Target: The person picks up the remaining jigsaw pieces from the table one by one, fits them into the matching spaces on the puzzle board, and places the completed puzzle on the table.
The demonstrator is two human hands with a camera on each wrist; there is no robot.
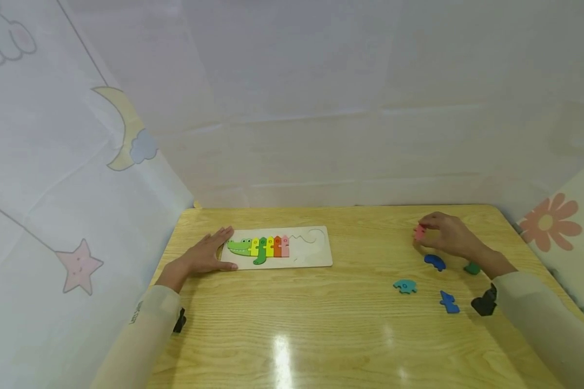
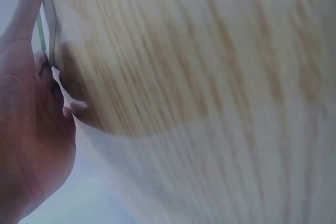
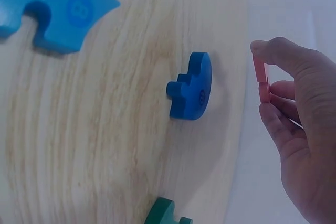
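Table [image 1: 321,313], wood-grained: support for all below. Board [image 1: 316,256], pale: at 10 o'clock on table, with unfilled outline [image 1: 313,242] toward 3 o'clock end. Crocodile row [image 1: 270,248]: on board, green head at 9 o'clock, pink strip at 3. Left hand [image 1: 206,254]: at board's 9 o'clock end, spread wide, touching edge, grasping nothing; best pressed lightly there, clear of outline. Right hand [image 1: 448,235]: at 2 o'clock on table, nearly closed, pinching pink piece [image 1: 419,233] between thumb and fingertips; best lifted clear of neighbours. Loose, from right hand: dark blue piece [image 1: 435,262] near, at 7; teal piece [image 1: 405,286] farther, between 7 and 8; blue piece [image 1: 449,301] at 6; green piece [image 1: 472,268] at 5. Pink piece: at 3 o'clock from board (contact with table: cannot tell); best held by side edges, tabs free, and turned square before any lowering.
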